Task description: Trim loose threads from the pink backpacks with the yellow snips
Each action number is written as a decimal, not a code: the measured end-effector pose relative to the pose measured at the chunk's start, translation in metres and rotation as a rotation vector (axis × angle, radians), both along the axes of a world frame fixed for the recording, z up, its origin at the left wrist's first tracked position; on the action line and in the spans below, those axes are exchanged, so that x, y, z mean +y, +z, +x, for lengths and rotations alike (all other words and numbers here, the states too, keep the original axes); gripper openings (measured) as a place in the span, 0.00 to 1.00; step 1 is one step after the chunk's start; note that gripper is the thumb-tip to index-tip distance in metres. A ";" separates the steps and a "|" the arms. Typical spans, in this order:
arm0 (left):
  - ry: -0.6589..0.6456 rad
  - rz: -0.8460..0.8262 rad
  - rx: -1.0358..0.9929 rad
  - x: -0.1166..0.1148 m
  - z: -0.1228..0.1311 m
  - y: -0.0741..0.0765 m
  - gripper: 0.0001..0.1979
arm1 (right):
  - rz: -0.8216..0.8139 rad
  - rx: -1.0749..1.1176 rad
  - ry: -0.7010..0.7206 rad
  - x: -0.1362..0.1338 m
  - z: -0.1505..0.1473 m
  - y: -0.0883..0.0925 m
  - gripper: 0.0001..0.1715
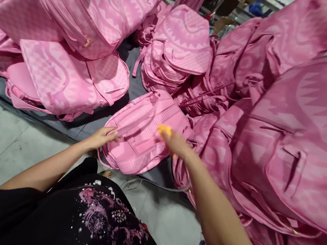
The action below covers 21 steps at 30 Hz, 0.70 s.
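A pink backpack (139,118) lies in front of me with its back panel, straps and dotted mesh facing up. My left hand (104,136) is closed on its left edge, thumb over the fabric. Above the backpack's right half, my right hand (175,142) is wrapped round a small yellow tool (164,129). The tool's yellow end points left over the mesh; its exact kind is hard to make out, and most of it is hidden in the fist. Below the backpack, a thin grey hose (167,188) runs along the edge of the dark surface.
Pink patterned backpacks (63,79) are heaped at the left. Another backpack (180,41) stands behind the middle one, and a tall pile (307,135) crowds the right. They rest on a dark cloth surface (91,120). Grey tiled floor (5,141) shows below.
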State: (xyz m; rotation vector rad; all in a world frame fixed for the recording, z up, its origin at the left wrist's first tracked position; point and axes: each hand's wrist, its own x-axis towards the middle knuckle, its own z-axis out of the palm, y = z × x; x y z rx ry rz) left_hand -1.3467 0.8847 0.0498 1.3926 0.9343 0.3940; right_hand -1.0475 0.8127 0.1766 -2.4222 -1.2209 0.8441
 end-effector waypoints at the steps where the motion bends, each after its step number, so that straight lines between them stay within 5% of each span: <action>1: 0.015 -0.182 -0.074 0.004 -0.004 -0.002 0.32 | -0.078 0.047 0.067 -0.002 -0.004 0.001 0.15; 4: 0.133 -0.498 0.018 0.018 0.002 -0.008 0.34 | -0.246 0.081 0.162 -0.013 -0.013 0.008 0.20; 7: 0.147 -0.287 0.294 0.025 0.019 -0.005 0.30 | -0.312 0.108 0.269 -0.015 -0.015 0.022 0.25; 10: 0.119 0.138 0.418 0.013 0.035 0.006 0.26 | -0.327 0.023 0.261 -0.010 -0.008 0.038 0.25; 13: -0.074 0.718 0.500 -0.022 0.051 0.016 0.34 | -0.343 -0.203 0.147 -0.008 0.010 0.055 0.26; 15: -0.252 0.937 0.489 -0.053 0.064 0.018 0.38 | -0.353 -0.368 0.078 -0.012 0.022 0.066 0.30; 17: -0.447 0.963 0.472 -0.083 0.080 0.016 0.43 | -0.429 -0.435 0.051 -0.020 0.028 0.074 0.30; 19: -0.605 0.881 0.530 -0.104 0.096 0.012 0.46 | -0.559 -0.274 0.179 -0.033 0.026 0.078 0.25; 21: -0.618 0.749 0.580 -0.110 0.106 0.005 0.41 | -0.605 -0.143 0.266 -0.053 0.023 0.078 0.21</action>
